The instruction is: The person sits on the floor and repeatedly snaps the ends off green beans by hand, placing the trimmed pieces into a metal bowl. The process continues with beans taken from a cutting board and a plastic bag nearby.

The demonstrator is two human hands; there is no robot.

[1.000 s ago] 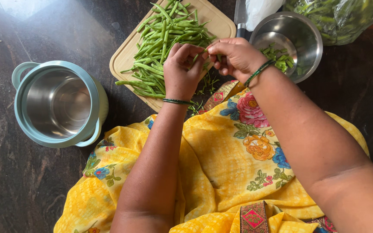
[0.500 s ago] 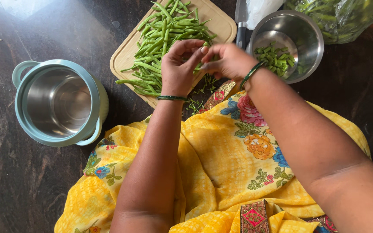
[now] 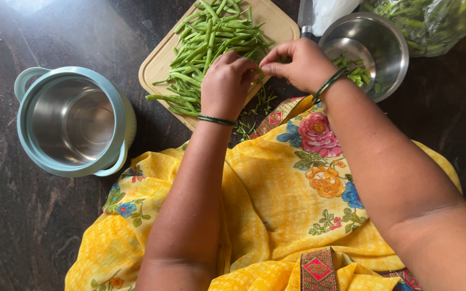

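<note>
A green bean (image 3: 260,67) is pinched between the two hands at the near right edge of the cutting board (image 3: 160,64), where the pile of green beans (image 3: 211,40) thins out. The left hand (image 3: 227,83) is curled nearly shut, fingertips closed on one end of the bean; the right hand (image 3: 297,64) is likewise closed, thumb and fingers gripping the other end (each wrist carries a thin dark green bangle). The board lies at an angle on the dark stone floor (image 3: 22,231), and its near edge almost meets the yellow flowered cloth (image 3: 276,194) over the person's lap, with bean trimmings (image 3: 252,116) scattered in the narrow gap. Just right of the right hand stands a steel bowl (image 3: 389,43) holding a few cut pieces, and a knife (image 3: 306,16) lies between it and the board. A clear bag of beans (image 3: 432,21) fills the far right corner. Well to the left, a pale green pot (image 3: 74,121) stands apart, with bare floor all around it.
</note>
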